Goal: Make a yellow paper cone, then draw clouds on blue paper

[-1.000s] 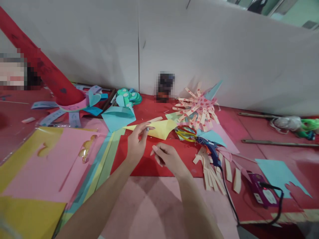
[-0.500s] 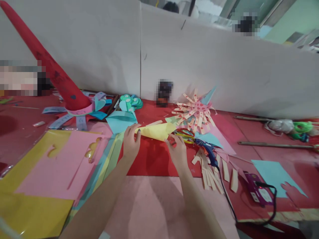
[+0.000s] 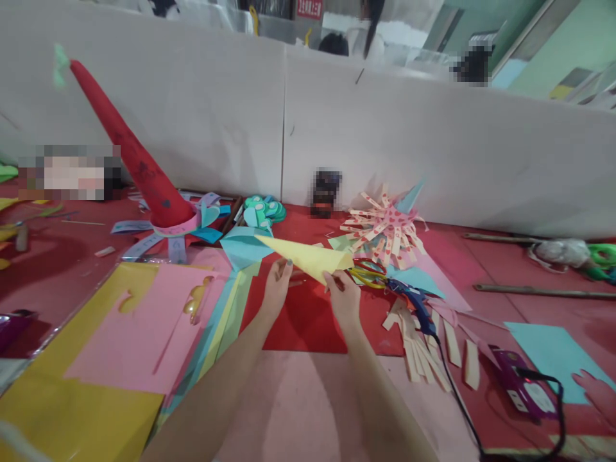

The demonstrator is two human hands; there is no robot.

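A yellow paper cone (image 3: 310, 256) is held above a red sheet (image 3: 303, 321), its narrow tip pointing left and its wide end to the right. My right hand (image 3: 344, 295) pinches the lower edge at the wide end. Under the middle of the cone, my left hand (image 3: 279, 282) has its fingers curled up against the paper. Scissors with red and yellow handles (image 3: 368, 273) lie just right of the cone, beside a blue glue gun (image 3: 414, 301).
A tall red cone (image 3: 144, 167) stands at the left behind pink paper (image 3: 144, 321). Pale paper strips (image 3: 418, 350), a purple power box (image 3: 522, 385) and a light blue sheet (image 3: 553, 353) lie at the right. A white partition (image 3: 433, 141) rises behind.
The cone's tip has come free of my left hand, which now sits lower, under the cone's middle. My right hand still pinches the wide end. The whole view has shifted slightly.
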